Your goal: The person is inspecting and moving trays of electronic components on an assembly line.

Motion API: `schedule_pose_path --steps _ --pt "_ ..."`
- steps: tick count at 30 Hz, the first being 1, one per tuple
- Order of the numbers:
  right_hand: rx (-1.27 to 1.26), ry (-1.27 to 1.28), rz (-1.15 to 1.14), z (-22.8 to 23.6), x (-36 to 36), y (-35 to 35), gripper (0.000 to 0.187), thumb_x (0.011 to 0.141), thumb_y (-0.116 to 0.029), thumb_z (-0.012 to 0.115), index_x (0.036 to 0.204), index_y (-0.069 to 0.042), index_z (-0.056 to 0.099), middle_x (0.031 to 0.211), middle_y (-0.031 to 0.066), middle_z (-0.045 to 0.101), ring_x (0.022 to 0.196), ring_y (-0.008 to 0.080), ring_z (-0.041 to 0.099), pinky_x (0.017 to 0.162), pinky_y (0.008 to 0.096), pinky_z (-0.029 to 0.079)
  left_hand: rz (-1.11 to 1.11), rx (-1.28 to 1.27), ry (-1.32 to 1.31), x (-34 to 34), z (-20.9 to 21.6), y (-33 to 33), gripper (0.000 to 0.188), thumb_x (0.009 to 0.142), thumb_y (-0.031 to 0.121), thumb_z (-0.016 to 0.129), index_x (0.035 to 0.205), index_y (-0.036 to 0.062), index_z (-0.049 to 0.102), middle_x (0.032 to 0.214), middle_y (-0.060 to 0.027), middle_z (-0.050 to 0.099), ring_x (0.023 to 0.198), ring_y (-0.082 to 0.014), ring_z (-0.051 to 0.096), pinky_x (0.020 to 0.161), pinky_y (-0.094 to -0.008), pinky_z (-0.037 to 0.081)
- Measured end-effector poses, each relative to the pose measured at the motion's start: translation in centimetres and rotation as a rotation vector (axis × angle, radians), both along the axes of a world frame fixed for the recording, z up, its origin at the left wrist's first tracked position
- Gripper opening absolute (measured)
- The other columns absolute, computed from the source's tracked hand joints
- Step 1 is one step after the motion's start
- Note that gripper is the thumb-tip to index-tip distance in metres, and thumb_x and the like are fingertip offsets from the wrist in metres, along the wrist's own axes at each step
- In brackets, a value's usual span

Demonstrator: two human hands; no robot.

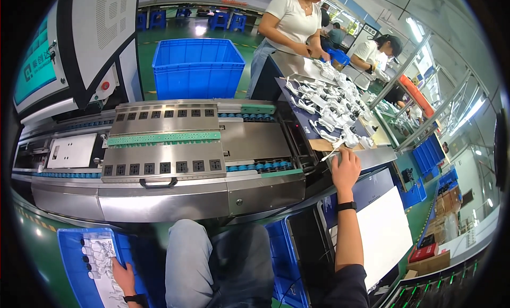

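Note:
My left hand is down in a blue bin at the lower left, thumb and forefinger apart. It touches white cables beside a row of white power adapters with dark ends. On the right, my right hand reaches to the near edge of a table, fingers stretched out and slightly bent beside the nearest white adapters and cables. A heap of white adapters with cables covers that table. What lies under the fingertips of both hands is partly hidden.
Before me runs a metal conveyor carrying a fixture plate with two rows of black sockets. A large blue crate stands behind it, a machine with a screen at left. Two co-workers handle things beyond the table. A white board lies at right.

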State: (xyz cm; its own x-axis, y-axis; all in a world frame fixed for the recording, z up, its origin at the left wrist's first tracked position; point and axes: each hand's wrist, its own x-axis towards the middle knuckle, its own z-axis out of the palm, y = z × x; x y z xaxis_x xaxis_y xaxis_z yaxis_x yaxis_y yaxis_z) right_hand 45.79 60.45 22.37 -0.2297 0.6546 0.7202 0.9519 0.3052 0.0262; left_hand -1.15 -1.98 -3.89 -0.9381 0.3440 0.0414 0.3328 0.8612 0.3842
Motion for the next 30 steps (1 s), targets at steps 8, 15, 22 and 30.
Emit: schedule_pose_path --steps 8,15,22,30 --pt "0.009 -0.003 0.018 0.03 -0.17 0.02 0.029 0.087 -0.023 0.067 0.114 -0.013 0.067 0.123 0.0056 0.065 0.114 0.0318 0.058 0.099 0.0443 0.044 0.008 -0.023 -0.057 -0.04 0.33 0.07 0.066 0.084 0.013 0.066 0.141 -0.0095 0.041 0.124 -0.035 0.058 0.114 -0.0504 0.056 0.099 -0.0498 0.045" --pt "0.01 -0.002 0.015 -0.01 -0.11 0.02 0.029 0.087 -0.022 0.067 0.114 -0.013 0.067 0.122 0.0063 0.065 0.113 0.0321 0.058 0.099 0.0442 0.045 0.0 -0.002 -0.018 0.07 -0.09 -0.17 0.065 0.084 0.013 0.066 0.141 -0.0095 0.042 0.123 -0.0353 0.058 0.114 -0.0508 0.056 0.099 -0.0498 0.045" --pt "0.017 -0.002 0.017 0.08 -0.22 -0.08 0.029 0.087 -0.022 0.066 0.115 -0.013 0.067 0.122 0.0069 0.066 0.113 0.0321 0.058 0.099 0.0443 0.045 0.003 0.008 -0.037 0.08 0.33 0.09 0.065 0.084 0.012 0.066 0.14 -0.0093 0.042 0.123 -0.0353 0.059 0.114 -0.0512 0.056 0.099 -0.0498 0.045" --pt "0.001 0.002 0.013 -0.01 -0.08 0.06 0.029 0.088 -0.024 0.066 0.115 -0.013 0.066 0.123 0.0064 0.065 0.115 0.0322 0.058 0.099 0.0443 0.044 0.016 0.001 -0.041 0.11 0.39 0.14 0.065 0.084 0.012 0.066 0.139 -0.0108 0.042 0.123 -0.0358 0.058 0.114 -0.0514 0.056 0.099 -0.0501 0.045"
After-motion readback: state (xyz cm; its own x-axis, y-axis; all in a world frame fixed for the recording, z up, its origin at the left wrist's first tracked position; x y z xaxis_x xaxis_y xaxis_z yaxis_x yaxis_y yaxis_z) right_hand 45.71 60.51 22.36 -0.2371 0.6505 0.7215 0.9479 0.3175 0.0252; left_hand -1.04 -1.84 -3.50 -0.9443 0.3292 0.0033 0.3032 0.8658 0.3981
